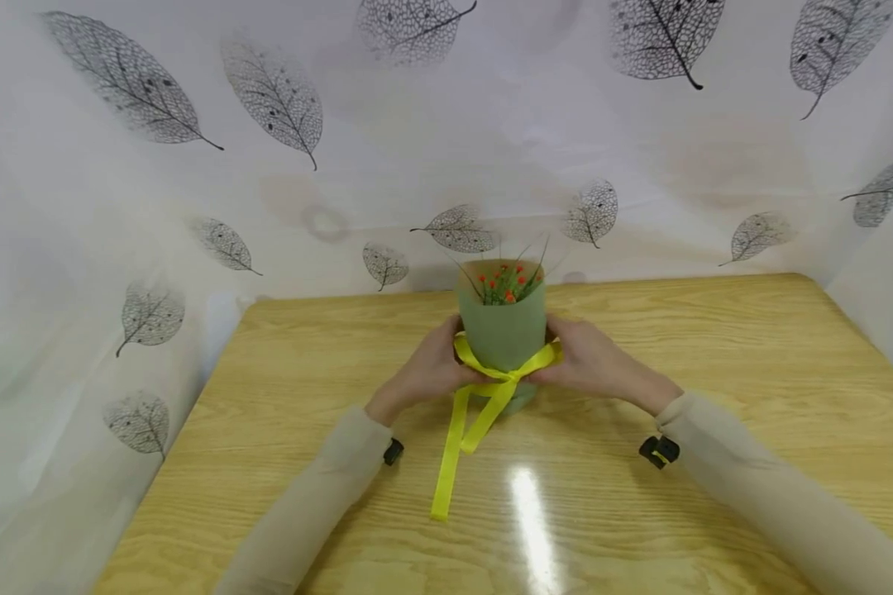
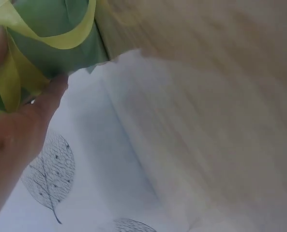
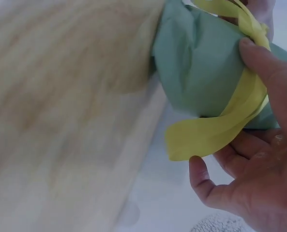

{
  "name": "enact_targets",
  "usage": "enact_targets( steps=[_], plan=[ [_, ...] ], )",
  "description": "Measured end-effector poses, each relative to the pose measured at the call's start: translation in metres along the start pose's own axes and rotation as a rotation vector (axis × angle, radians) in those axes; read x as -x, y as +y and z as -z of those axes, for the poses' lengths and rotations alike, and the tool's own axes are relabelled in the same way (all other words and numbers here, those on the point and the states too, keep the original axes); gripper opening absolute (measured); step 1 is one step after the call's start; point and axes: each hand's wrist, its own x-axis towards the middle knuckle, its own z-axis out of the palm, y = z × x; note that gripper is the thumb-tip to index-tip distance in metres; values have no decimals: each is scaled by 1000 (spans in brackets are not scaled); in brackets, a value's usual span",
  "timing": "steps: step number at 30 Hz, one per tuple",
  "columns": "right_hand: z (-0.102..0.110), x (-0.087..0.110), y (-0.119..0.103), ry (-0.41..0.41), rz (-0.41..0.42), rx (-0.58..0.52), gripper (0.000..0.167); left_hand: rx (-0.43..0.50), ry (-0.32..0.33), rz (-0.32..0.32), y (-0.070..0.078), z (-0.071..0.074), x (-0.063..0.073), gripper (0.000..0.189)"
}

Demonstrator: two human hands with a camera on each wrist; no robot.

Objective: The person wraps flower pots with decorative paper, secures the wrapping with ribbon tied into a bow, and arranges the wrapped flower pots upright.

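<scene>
A small bouquet of red flowers (image 1: 508, 283) with thin green stems stands upright at the middle of the table, wrapped in green paper (image 1: 500, 335). Round its lower part runs a yellow ribbon (image 1: 512, 376), tied at the front, with two long tails hanging toward the near side. My left hand (image 1: 433, 364) grips the wrapped bouquet from the left. From the right, my right hand (image 1: 591, 362) holds it; in the right wrist view the thumb lies by the ribbon knot and the fingers pass behind the green paper (image 3: 206, 63). The bouquet partly hides the fingers of both hands.
The light wooden table (image 1: 327, 339) extends to both sides of the bouquet. Behind it and at the sides hangs a white curtain (image 1: 491, 132) printed with dark leaves. A bright light reflection lies on the near tabletop.
</scene>
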Motion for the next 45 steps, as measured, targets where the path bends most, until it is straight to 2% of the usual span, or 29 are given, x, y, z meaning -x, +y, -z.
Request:
enact_targets(
  steps=[3,9,18,22,31,36,42,45],
  plan=[
    [7,3,2,24,26,51,62,-43,8,2,5,-6,-5,94],
    [14,5,8,4,33,54,64,-182,-47,26,19,-8,-12,100],
    [-1,10,16,15,-30,50,64,-296,-78,21,24,-7,-17,91],
    [-7,13,16,20,-38,40,62,-290,-93,20,21,-8,-15,93],
    [-5,3,4,12,39,88,57,-325,-65,38,15,-6,-9,102],
    [-6,3,6,3,8,63,53,-338,-81,40,16,-5,-10,102],
    [-8,7,13,-28,-15,-5,59,-256,-114,68,13,-7,-10,103],
    [-5,10,16,-59,-49,-21,68,-158,-153,75,8,-7,-7,103]
  ],
)
